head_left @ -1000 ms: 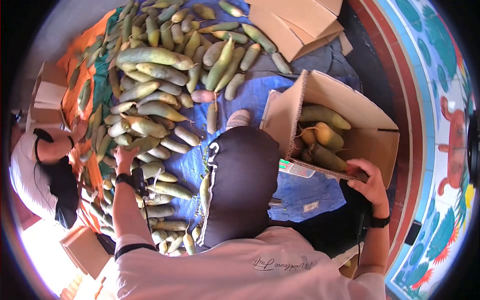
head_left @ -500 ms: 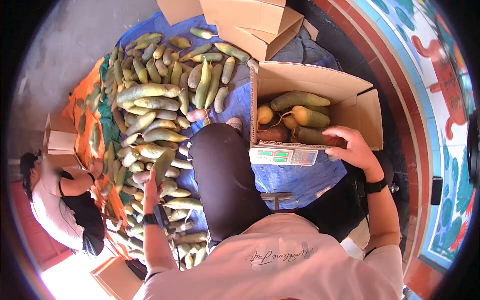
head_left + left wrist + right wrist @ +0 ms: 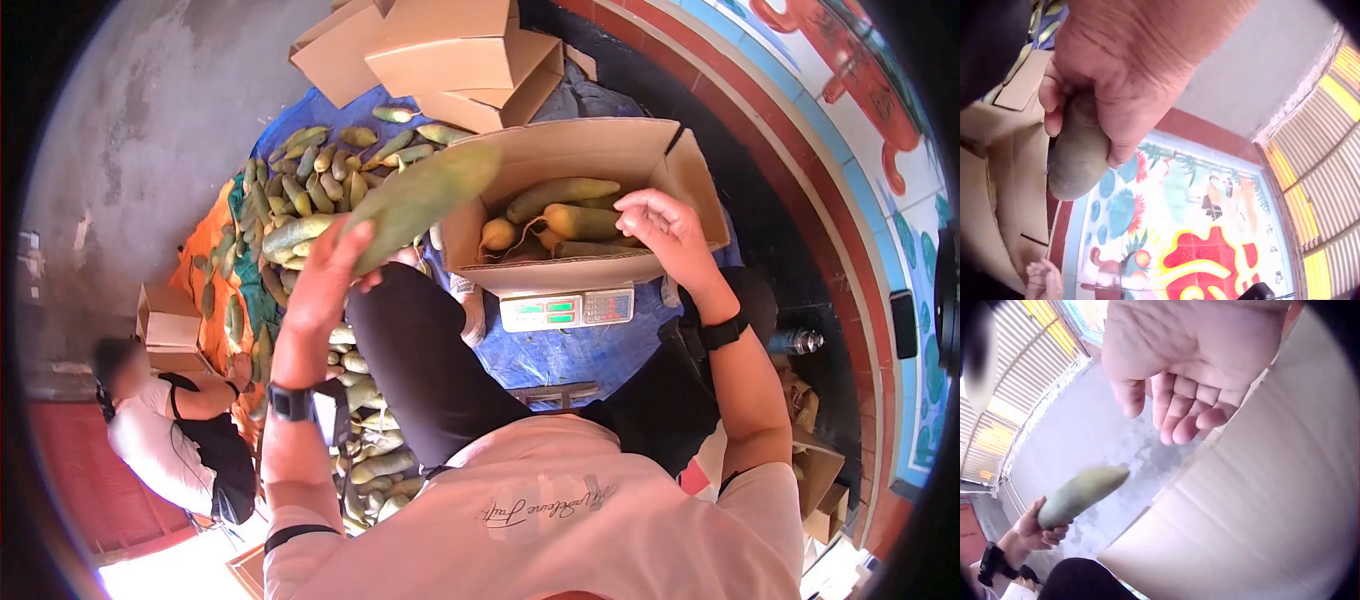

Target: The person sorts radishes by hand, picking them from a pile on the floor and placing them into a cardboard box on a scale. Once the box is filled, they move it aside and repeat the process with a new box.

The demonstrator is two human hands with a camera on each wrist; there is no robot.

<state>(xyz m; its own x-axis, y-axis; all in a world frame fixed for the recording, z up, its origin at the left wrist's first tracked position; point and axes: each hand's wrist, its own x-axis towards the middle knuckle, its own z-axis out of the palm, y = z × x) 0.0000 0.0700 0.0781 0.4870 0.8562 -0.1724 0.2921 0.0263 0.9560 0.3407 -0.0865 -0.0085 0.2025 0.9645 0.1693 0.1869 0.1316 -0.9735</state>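
Observation:
In the head view my left hand (image 3: 325, 275) grips a large green radish (image 3: 430, 200) by one end, lifted left of the open cardboard box (image 3: 560, 272). The left wrist view shows thumb and fingers wrapped round the blunt end of that radish (image 3: 1079, 153). Its paler, tapered end points away from the hand in the right wrist view. My right hand (image 3: 668, 238) is over the box's near right side, holding nothing; its fingers are slightly bent and the palm shows in the right wrist view. Several green radishes (image 3: 562, 196) lie inside the box.
A digital scale (image 3: 565, 310) with lit green displays shows beneath the box's near side. Heaped radishes (image 3: 385, 465) cover the blue tarp at left. Folded cartons (image 3: 450, 60) stand at the back. Another person (image 3: 180, 430) sits at far left; a metal bottle (image 3: 797, 342) stands at right.
My left hand has taken a green radish from the heap and carried it up and right toward the box. The right hand has lifted from the box's rim area. The head view has shifted.

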